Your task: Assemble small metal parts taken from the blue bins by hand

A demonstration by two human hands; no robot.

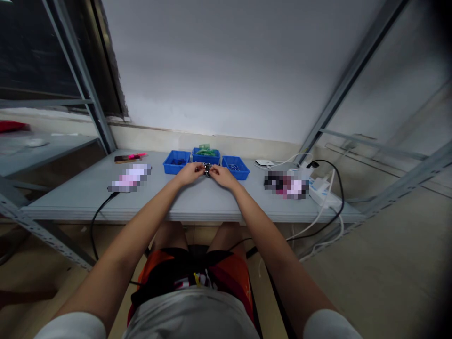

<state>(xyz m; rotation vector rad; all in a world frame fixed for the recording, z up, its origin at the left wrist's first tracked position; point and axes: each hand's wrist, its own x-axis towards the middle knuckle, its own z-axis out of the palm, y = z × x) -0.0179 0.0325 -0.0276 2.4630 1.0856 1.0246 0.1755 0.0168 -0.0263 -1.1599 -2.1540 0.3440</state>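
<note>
My left hand (191,173) and my right hand (222,176) meet over the middle of the table. Between their fingertips is a small dark, shiny piece (207,170) with bright glints, too small to name. Fingers of both hands are closed on its two sides. Right behind the hands stand three blue trays: the left tray (165,166) holds dark blue pieces, the middle tray (216,159) holds green pieces (205,151), and the right tray (243,176) holds small pieces that look metallic.
On the grey table (141,203) a phone (122,159) and a pink object (137,156) lie at the back left. Blurred-out items sit on both sides. A white power strip (324,192) with cables occupies the right end. Metal posts (348,80) and a wall bound the table.
</note>
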